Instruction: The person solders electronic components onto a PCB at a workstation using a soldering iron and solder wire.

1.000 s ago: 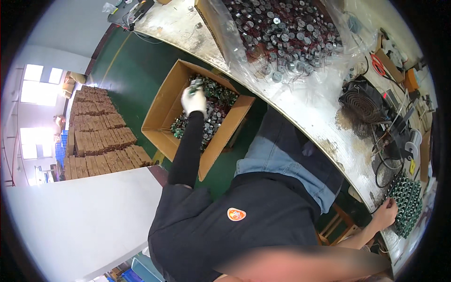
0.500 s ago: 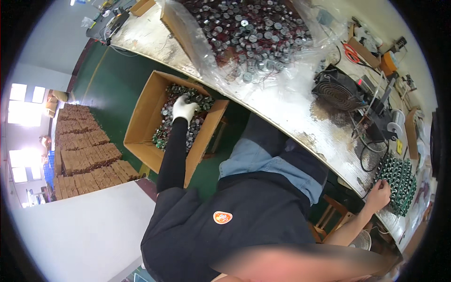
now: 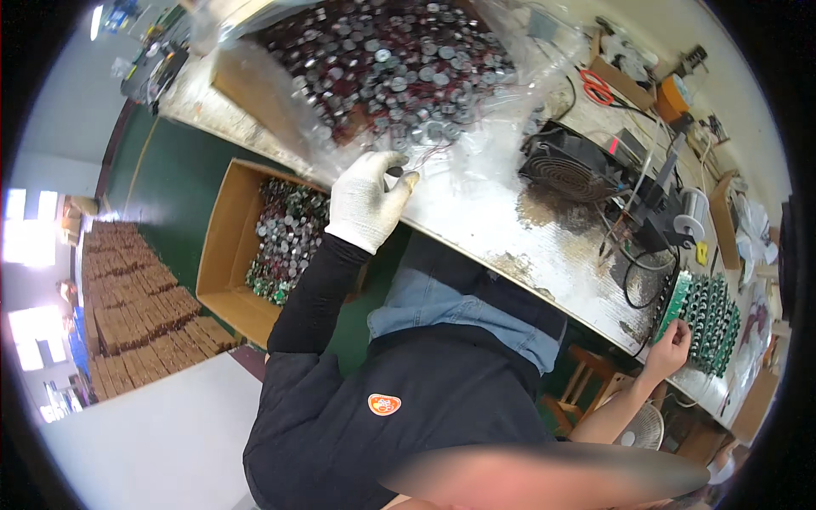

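The gloved left hand (image 3: 370, 204) pinches a small round metal part (image 3: 396, 172) at the desk (image 3: 476, 229) edge; the bare right hand (image 3: 669, 347) grips a green board (image 3: 705, 310).

You get an evenly lit, fairly bright scene with soft shadows. The windows (image 3: 25, 246) at the left edge are blown out to white. Glare sits on the clear plastic bag (image 3: 476, 161) and on the worn metal table (image 3: 527, 246). Fisheye distortion bends the table's straight edge and leaves black corners. A blurred smear crosses the bottom; the rim looks soft.
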Tool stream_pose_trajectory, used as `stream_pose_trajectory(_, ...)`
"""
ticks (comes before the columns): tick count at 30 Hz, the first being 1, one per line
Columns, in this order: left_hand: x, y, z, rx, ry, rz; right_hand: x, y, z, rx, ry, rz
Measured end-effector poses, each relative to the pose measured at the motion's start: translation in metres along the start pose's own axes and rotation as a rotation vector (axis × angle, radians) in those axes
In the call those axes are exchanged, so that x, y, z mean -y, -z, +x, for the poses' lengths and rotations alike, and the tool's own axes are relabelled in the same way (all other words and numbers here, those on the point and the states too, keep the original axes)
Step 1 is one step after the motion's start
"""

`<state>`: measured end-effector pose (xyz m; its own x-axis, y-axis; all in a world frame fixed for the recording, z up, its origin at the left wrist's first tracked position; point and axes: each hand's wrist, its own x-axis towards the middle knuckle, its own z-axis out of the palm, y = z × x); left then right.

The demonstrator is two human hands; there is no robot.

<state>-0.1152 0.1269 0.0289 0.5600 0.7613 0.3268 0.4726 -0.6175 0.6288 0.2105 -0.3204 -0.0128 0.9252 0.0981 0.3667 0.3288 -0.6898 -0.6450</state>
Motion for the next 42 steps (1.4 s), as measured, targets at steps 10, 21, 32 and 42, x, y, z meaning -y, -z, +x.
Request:
stream_pose_trajectory(10, -0.029, -0.048, 0.064, 0.23, -0.159, 0.4, 0.013, 0.021, -0.049, -0.101, 0.204, 0.448)
stream_pose_trajectory(21, -0.015, -0.072, 0.077, 0.346, -0.03, 0.558, 0.087, -0.026, -0.058, 0.161, 0.54, 0.018)
stream_pose_trajectory(32, -0.036, -0.03, 0.018, 0.152, -0.033, 0.187, 0.084, -0.035, -0.046, 0.369, 0.232, 0.222)
stream_pose_trajectory(42, -0.034, -0.062, -0.009, 0.011, 0.158, -0.516, 0.106, -0.057, -0.043, 0.415, 0.278, 0.101)
